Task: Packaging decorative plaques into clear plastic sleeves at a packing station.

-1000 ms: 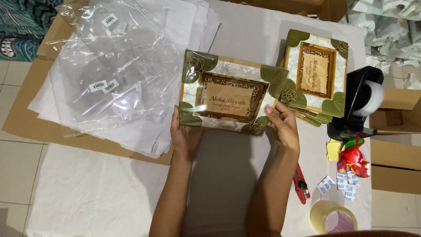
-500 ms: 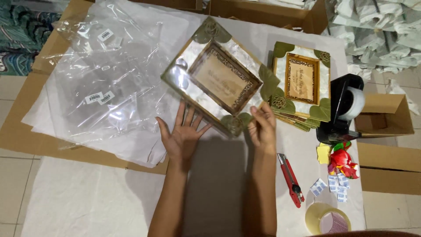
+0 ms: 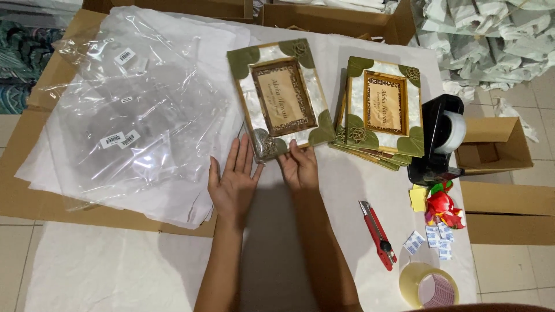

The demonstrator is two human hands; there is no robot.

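A picture frame (image 3: pixel 281 97) with green leaf corners, pearly border and a brown inner panel lies upright in portrait position on the white table covering. My right hand (image 3: pixel 299 167) grips its lower edge with fingers curled under it. Flat beside it, my left hand (image 3: pixel 233 184) has its fingers spread, the fingertips touching the frame's lower left corner. To the right lies a stack of similar frames (image 3: pixel 380 111).
A pile of clear plastic bags (image 3: pixel 130 110) on white paper fills the left side. A black tape dispenser (image 3: pixel 439 138), a red utility knife (image 3: pixel 377 234), small white packets (image 3: pixel 430 238), a tape roll (image 3: pixel 429 285) and open cardboard boxes (image 3: pixel 496 149) sit to the right.
The frame has been turned from landscape through a tilt to portrait and set down farther from me. My left hand let go of it and now lies flat.
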